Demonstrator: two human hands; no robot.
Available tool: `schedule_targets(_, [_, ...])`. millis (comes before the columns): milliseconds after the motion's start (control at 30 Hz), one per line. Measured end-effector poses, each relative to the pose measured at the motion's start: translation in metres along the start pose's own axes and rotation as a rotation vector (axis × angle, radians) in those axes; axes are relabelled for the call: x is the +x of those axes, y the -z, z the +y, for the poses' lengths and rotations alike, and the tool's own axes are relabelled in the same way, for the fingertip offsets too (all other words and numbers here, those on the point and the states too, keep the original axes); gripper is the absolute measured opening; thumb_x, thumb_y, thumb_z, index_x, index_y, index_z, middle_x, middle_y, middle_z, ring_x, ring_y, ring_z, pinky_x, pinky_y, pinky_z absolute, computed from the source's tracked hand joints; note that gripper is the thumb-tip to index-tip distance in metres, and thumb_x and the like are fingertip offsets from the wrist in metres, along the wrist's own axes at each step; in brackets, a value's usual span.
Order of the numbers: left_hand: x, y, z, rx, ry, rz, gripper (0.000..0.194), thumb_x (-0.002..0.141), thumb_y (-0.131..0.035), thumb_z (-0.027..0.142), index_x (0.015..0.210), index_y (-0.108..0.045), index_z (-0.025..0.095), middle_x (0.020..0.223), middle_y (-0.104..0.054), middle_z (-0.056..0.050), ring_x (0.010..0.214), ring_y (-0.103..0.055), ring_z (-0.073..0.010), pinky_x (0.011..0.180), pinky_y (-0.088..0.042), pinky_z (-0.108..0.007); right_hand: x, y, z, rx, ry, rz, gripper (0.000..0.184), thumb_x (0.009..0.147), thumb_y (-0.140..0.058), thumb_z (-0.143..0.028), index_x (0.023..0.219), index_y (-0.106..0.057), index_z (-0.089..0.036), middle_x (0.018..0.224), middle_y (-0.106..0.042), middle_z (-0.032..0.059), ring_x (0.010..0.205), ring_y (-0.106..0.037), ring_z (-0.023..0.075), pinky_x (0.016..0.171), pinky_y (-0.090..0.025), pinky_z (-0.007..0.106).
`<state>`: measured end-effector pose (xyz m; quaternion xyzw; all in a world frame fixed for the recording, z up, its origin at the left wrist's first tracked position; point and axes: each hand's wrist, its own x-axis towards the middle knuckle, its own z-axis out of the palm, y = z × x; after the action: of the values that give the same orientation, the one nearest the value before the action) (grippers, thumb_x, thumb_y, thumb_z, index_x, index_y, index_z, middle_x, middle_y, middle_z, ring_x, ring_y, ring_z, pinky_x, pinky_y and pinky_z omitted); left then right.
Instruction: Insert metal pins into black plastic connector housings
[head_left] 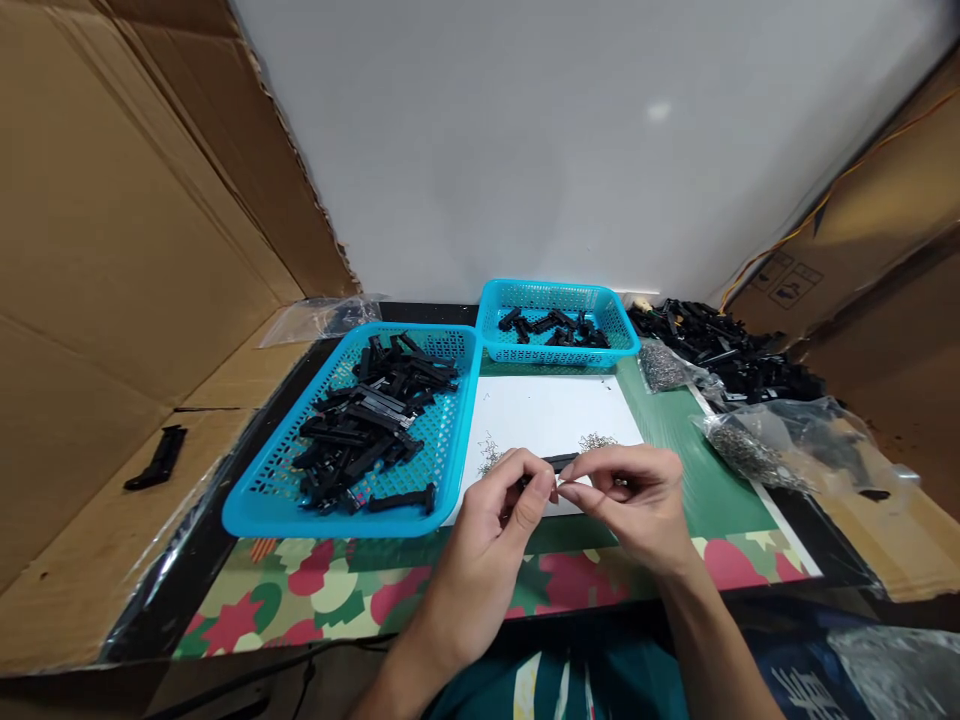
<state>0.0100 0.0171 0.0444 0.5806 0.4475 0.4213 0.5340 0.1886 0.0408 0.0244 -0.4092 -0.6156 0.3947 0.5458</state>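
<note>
Both my hands meet over a white sheet near the table's front edge. My left hand is closed, pinching a small black plastic part between thumb and fingers. My right hand is closed too, its fingertips pinched together at the same part; whether it holds a tiny metal piece I cannot make out. Small heaps of thin metal springs lie on the sheet just behind my fingers.
A large blue basket of black parts sits at the left, a smaller blue basket behind the sheet. Loose black parts and clear bags of metal pieces lie at the right. Cardboard walls flank both sides; one black part lies on the left cardboard.
</note>
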Motion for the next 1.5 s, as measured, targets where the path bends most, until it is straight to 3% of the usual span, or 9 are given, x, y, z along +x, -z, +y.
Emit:
schedule_targets(133, [0.003, -0.001, -0.006, 0.118, -0.063, 0.083, 0.033, 0.111, -0.051, 0.044, 0.088, -0.06, 0.022, 0.084, -0.052, 0.002, 0.078, -0.048, -0.016, 0.07, -0.037, -0.028, -0.005, 0.0, -0.001, -0.061, -0.131, -0.005, 0.017, 0.084, -0.083, -0.038, 0.087, -0.086, -0.022, 0.053, -0.037, -0.0059, 0.048, -0.029, 0.0102, 0.046, -0.022, 0.028])
schedule_targets(467, [0.006, -0.002, -0.026, 0.485, -0.185, 0.061, 0.026, 0.115, -0.043, 0.032, 0.1, -0.063, 0.024, 0.098, -0.056, 0.001, 0.084, -0.058, -0.0155, 0.078, -0.044, -0.029, -0.014, -0.006, 0.0, -0.068, -0.264, -0.013, 0.021, 0.093, -0.075, -0.038, 0.088, -0.08, -0.018, 0.058, -0.032, -0.0069, 0.051, -0.027, 0.0103, 0.048, -0.02, 0.028])
schedule_targets(533, [0.005, -0.002, -0.032, 0.549, -0.218, 0.05, 0.023, 0.115, -0.04, 0.029, 0.111, -0.062, 0.026, 0.106, -0.059, -0.001, 0.091, -0.063, -0.0164, 0.082, -0.048, -0.03, -0.015, -0.004, 0.0, -0.069, -0.265, 0.015, 0.02, 0.091, -0.076, -0.036, 0.086, -0.08, -0.018, 0.056, -0.032, -0.0072, 0.05, -0.026, 0.01, 0.047, -0.02, 0.027])
schedule_targets(600, [0.002, -0.001, -0.04, 0.565, -0.24, 0.054, 0.025, 0.114, -0.042, 0.024, 0.134, -0.055, 0.03, 0.116, -0.064, -0.002, 0.104, -0.068, -0.0185, 0.089, -0.051, -0.031, -0.017, -0.001, 0.0, -0.086, -0.249, 0.073, 0.017, 0.089, -0.077, -0.034, 0.082, -0.08, -0.018, 0.054, -0.032, -0.0076, 0.049, -0.027, 0.0097, 0.047, -0.021, 0.027])
schedule_targets(700, [-0.002, 0.0, -0.051, 0.509, -0.221, 0.061, 0.058, 0.109, -0.052, 0.016, 0.16, -0.034, 0.034, 0.121, -0.071, -0.003, 0.108, -0.072, -0.0185, 0.093, -0.055, -0.031, -0.023, 0.005, -0.003, -0.159, -0.179, 0.2, 0.015, 0.086, -0.078, -0.031, 0.076, -0.077, -0.02, 0.053, -0.032, -0.008, 0.047, -0.027, 0.0095, 0.046, -0.024, 0.027])
schedule_targets(767, [-0.003, 0.0, -0.056, 0.487, -0.219, 0.055, 0.055, 0.104, -0.061, 0.012, 0.153, -0.047, 0.032, 0.115, -0.076, -0.001, 0.101, -0.075, -0.0182, 0.092, -0.058, -0.031, -0.028, 0.007, -0.004, -0.217, -0.143, 0.232, 0.014, 0.085, -0.078, -0.029, 0.075, -0.076, -0.02, 0.052, -0.034, -0.008, 0.046, -0.028, 0.0094, 0.046, -0.025, 0.027])
schedule_targets(900, [-0.001, 0.0, -0.058, 0.496, -0.285, 0.008, 0.033, 0.097, -0.07, 0.005, 0.122, -0.073, 0.026, 0.11, -0.08, -0.002, 0.1, -0.076, -0.0208, 0.089, -0.059, -0.032, -0.037, 0.006, 0.003, -0.25, -0.206, 0.113, 0.015, 0.086, -0.076, -0.028, 0.074, -0.075, -0.019, 0.051, -0.035, -0.0078, 0.047, -0.028, 0.0094, 0.046, -0.024, 0.026])
schedule_targets(1033, [0.002, 0.001, -0.057, 0.518, -0.316, -0.073, 0.04, 0.096, -0.069, 0.001, 0.126, -0.076, 0.027, 0.103, -0.078, -0.003, 0.098, -0.072, -0.022, 0.083, -0.059, -0.034, -0.043, 0.002, 0.013, -0.22, -0.311, 0.048, 0.018, 0.086, -0.073, -0.03, 0.072, -0.073, -0.018, 0.052, -0.033, -0.0082, 0.048, -0.028, 0.0096, 0.046, -0.024, 0.026])
schedule_targets(1500, [0.004, 0.001, -0.057, 0.685, -0.356, -0.066, 0.039, 0.094, -0.064, -0.005, 0.116, -0.078, 0.023, 0.097, -0.072, -0.003, 0.092, -0.068, -0.0213, 0.077, -0.058, -0.033, -0.04, -0.011, 0.008, -0.196, -0.417, -0.051, 0.017, 0.085, -0.069, -0.029, 0.072, -0.068, -0.018, 0.053, -0.032, -0.0089, 0.05, -0.027, 0.0095, 0.048, -0.022, 0.025])
